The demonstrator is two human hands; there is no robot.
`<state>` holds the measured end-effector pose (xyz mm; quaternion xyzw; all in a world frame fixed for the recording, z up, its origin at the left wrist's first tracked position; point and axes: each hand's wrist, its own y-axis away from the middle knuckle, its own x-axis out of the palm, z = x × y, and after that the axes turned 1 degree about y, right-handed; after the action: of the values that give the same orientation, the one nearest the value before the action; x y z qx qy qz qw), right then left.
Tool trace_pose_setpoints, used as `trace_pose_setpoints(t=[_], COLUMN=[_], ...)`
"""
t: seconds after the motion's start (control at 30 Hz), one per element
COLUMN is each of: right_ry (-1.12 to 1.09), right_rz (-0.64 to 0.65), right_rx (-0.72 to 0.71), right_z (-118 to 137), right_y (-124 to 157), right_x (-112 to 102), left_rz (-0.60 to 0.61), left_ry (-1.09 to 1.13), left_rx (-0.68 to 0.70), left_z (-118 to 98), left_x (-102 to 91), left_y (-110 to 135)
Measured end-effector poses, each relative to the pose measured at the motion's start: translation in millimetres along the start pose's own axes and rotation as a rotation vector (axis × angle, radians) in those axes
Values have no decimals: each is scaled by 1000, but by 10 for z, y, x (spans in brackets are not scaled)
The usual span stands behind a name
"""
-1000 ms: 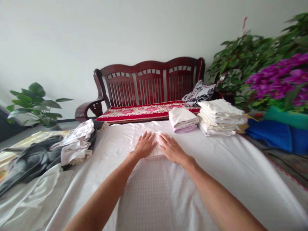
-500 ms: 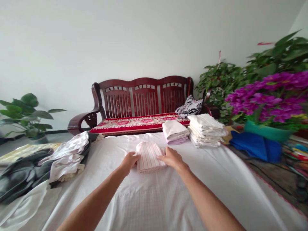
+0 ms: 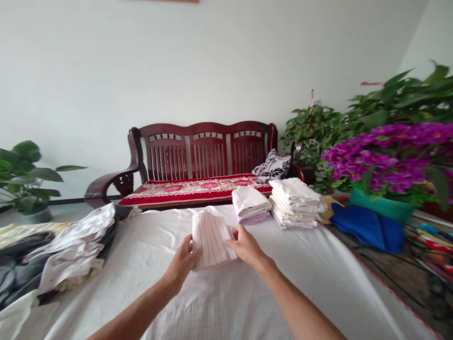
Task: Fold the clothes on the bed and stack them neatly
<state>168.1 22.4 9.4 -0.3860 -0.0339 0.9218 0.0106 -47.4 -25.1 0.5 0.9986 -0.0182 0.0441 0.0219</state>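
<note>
A folded white cloth with pink stripes is between my hands, over the middle of the white-covered table. My left hand grips its left edge, thumb on top and fingers underneath. On the right edge my right hand pinches it the same way. Whether the cloth is fully off the table I cannot tell. Just behind to the right lies a small folded stack, white over lilac. Beside that stands a taller pile of folded white cloths.
Loose clothes lie heaped at the left. A dark red wooden bench with a patterned cushion stands behind the table. To the right are purple flowers in a teal pot, a blue cloth and a dark cable.
The view has tilted up and shifted slightly right. My hands now grip the striped cloth further underneath, and it appears drawn a little closer to me.
</note>
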Motion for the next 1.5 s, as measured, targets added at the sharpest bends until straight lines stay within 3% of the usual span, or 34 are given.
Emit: trace_pose_setpoints(t=[0.1, 0.23, 0.37, 0.47, 0.73, 0.9, 1.1, 1.23, 1.5], right_ry=[-106, -21, 171, 244, 466, 550, 586, 593, 605], right_rz=[-133, -270, -367, -402, -368, -298, -184, -150, -146], right_rx=[-100, -156, -34, 21, 71, 84, -35, -49, -185], right_z=[6, 102, 127, 56, -213, -377, -556, -623, -405], right_y=[-236, -715, -1116, -1289, -1384, -1365, -1364, -1359, -1424], right_x=[-202, -712, -1147, -1294, -1238, -1184, -1101, -1061, -1147], left_rz=[-2, -55, -5, 17, -7, -15, -41, -71, -57], left_ry=[71, 139, 301, 357, 310, 197, -28, -189, -364], left_rx=[59, 105, 96, 62, -3, -16, 7, 64, 328], left_z=[-180, -511, -741, -765, -404, -260, -131, -62, -133], left_x=[141, 518, 974, 1217, 1458, 1481, 1457, 1448, 1410], left_y=[-248, -804, -1337, -1613, -1931, -2003, -2054, -2061, -2037])
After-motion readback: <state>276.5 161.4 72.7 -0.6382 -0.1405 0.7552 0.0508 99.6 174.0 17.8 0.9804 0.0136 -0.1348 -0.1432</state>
